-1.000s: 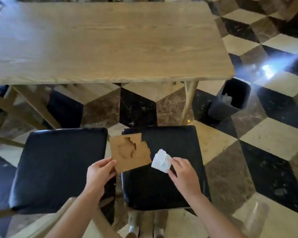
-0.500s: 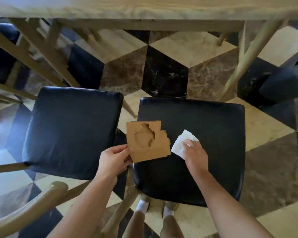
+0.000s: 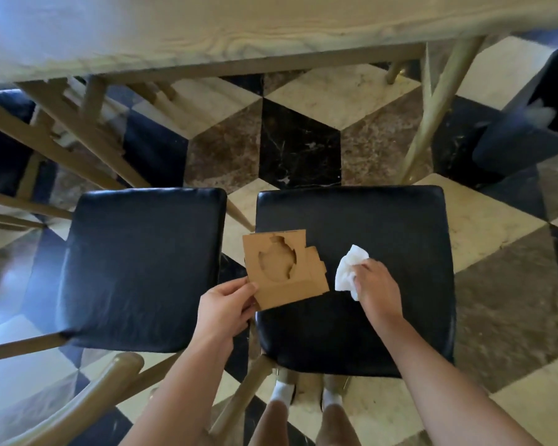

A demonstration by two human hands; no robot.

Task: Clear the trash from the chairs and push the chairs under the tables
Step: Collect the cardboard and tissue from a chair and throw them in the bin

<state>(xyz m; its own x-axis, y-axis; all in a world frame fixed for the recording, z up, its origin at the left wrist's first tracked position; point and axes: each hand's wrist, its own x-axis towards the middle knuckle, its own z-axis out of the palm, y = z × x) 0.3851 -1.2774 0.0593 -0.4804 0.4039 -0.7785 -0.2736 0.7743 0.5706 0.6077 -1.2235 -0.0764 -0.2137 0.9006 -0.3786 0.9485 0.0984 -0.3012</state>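
The wooden desk (image 3: 239,30) spans the top edge. Two black-cushioned chairs stand before it: left chair (image 3: 136,268), right chair (image 3: 384,246). A dark bin (image 3: 529,130) sits at far right. The left hand (image 3: 224,309) pinches a cut-out cardboard piece (image 3: 284,268) over the right chair's left edge. The right hand (image 3: 379,289) has its fingers curled on a white crumpled tissue (image 3: 347,268) lying on that seat.

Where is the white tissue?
In the head view, the white tissue is in the right hand, over the right chair's black seat, just right of the brown cardboard.
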